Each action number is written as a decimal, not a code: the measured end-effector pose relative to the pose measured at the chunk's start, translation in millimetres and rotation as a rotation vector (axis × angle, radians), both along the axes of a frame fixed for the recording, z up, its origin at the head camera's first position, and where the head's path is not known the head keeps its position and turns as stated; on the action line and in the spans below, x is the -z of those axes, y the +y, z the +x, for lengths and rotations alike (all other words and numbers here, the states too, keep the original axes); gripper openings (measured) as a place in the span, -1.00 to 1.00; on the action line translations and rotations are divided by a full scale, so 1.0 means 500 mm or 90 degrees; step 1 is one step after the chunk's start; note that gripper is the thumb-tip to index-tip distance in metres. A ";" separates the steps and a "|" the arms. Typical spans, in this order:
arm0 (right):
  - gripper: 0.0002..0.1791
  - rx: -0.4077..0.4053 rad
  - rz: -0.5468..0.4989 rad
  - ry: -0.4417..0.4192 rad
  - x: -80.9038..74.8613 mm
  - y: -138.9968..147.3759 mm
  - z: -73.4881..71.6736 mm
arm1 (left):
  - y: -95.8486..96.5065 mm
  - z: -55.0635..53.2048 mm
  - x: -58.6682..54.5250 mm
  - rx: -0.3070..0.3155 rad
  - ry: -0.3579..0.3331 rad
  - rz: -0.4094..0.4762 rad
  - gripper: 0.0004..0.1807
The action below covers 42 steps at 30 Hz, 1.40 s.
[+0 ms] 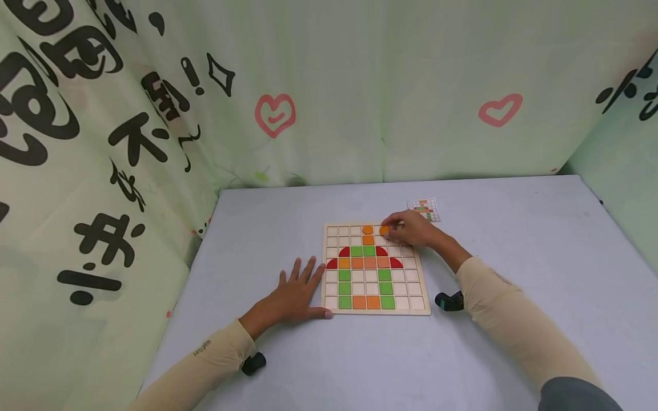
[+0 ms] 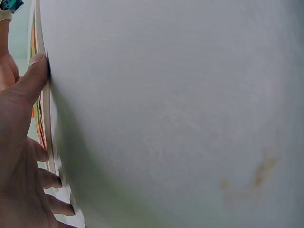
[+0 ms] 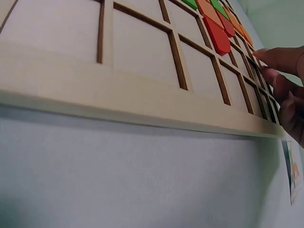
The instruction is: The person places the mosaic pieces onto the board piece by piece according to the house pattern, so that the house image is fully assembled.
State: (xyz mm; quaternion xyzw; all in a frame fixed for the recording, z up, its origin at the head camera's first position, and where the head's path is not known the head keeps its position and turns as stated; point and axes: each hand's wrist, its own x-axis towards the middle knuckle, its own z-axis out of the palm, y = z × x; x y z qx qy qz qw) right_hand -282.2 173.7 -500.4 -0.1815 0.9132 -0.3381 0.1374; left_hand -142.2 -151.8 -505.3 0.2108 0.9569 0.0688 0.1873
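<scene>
A wooden grid board (image 1: 422, 297) lies flat on the table, partly filled with green, orange and red pieces. Between thumb and fingers, my right hand (image 1: 415, 228) pinches an orange round piece (image 1: 384, 230) over the top row. Just left of it, another orange round piece (image 1: 367, 230) sits in a cell. My left hand (image 1: 292, 298) rests with spread fingers at the board's left edge, its thumb by the near corner. In the left wrist view, the thumb (image 2: 35, 76) lies along the board's side. Red quarter-round pieces (image 3: 216, 35) show in the right wrist view.
A small printed pattern card (image 1: 430, 212) lies behind the board, just past my right hand. White cloth covers the table (image 1: 257, 228). A pale curtain (image 1: 334, 114) with writing and red hearts hangs behind and at the left. Black wrist cameras (image 1: 449, 301) are on both arms.
</scene>
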 end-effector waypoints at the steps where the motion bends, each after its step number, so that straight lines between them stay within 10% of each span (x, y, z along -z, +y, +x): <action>1: -0.68 0.001 0.006 0.002 0.002 -0.002 -0.002 | 0.000 0.000 0.001 0.000 0.001 0.000 0.23; 29: -0.67 0.042 0.072 0.003 -0.003 -0.044 -0.010 | -0.005 0.001 0.004 -0.008 0.003 0.001 0.22; 42: -0.63 0.070 0.105 0.054 -0.021 0.035 0.043 | 0.001 -0.003 -0.006 -0.025 0.016 0.012 0.22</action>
